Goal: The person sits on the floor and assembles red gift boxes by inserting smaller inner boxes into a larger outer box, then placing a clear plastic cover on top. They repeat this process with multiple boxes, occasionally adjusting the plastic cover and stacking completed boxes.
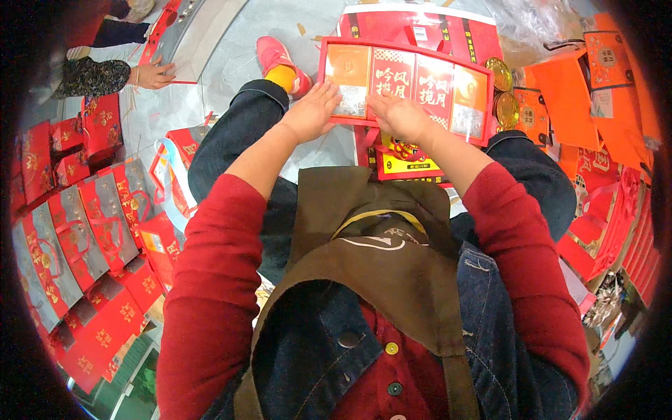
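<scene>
Head view: The left hand, at twelve o'clock, and the right hand, at one, rested on a red tray holding four packs, at one o'clock between the knees. Fingers lay extended, the left's over the outermost pack, the right's across the near edge; neither hand was clenched, but whether thumbs gripped the tray from below could not be told. The step in hand appeared to be seating the packs, which lay side by side; the next move seemed to call for gentle, level pressure. Gold tins sat beside the tray toward two, near orange bags; red bags lined nine.
</scene>
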### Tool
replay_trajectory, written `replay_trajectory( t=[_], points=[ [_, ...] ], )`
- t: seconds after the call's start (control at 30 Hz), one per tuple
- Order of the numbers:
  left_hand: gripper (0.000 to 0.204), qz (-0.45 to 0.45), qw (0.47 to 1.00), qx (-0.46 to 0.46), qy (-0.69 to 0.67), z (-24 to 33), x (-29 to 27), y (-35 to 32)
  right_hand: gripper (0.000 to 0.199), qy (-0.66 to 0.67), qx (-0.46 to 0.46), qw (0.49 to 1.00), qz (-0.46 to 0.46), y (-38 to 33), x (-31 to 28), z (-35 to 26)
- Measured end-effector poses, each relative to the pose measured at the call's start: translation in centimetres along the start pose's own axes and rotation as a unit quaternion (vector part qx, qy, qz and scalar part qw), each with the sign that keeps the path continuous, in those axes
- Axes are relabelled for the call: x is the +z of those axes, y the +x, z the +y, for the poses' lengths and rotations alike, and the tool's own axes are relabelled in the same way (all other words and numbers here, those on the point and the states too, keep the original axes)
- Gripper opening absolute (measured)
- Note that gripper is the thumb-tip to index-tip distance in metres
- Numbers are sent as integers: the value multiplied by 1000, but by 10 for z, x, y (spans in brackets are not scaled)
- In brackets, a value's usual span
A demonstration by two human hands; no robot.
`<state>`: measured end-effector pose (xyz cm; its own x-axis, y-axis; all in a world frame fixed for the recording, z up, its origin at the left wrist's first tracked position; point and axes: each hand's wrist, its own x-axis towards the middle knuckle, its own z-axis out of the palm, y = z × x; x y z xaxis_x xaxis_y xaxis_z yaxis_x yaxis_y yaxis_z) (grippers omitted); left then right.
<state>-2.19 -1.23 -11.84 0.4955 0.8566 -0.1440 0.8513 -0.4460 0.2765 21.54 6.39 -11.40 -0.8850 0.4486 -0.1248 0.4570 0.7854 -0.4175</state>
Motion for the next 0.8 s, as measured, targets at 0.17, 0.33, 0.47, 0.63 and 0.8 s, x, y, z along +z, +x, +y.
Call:
replay_trajectory(
  t=[0.17, 0.33, 0.47, 0.63, 0.8],
  points=[
    [68, -28, 999, 16, -7, -7, -4, -2, 50, -53, 11, 998, -24, 3, -13, -26],
    [69, 7, 999, -45, 7, 15, 0, 0, 44, -150, 47, 986, 54, 14, 13, -51],
    [67, -16, 999, -33, -7, 8, -2, 0, 35, -141, 19, 989, 36, 23, 10, -46],
    [55, -1, 1000, 8, -13, -1, -1, -3, 29, -152, -3, 988, 36, 25, 11, -40],
    [46, -11, 999, 25, -31, -8, -5, 0, 33, -82, -1, 995, 54, 20, 12, -31]
  ],
)
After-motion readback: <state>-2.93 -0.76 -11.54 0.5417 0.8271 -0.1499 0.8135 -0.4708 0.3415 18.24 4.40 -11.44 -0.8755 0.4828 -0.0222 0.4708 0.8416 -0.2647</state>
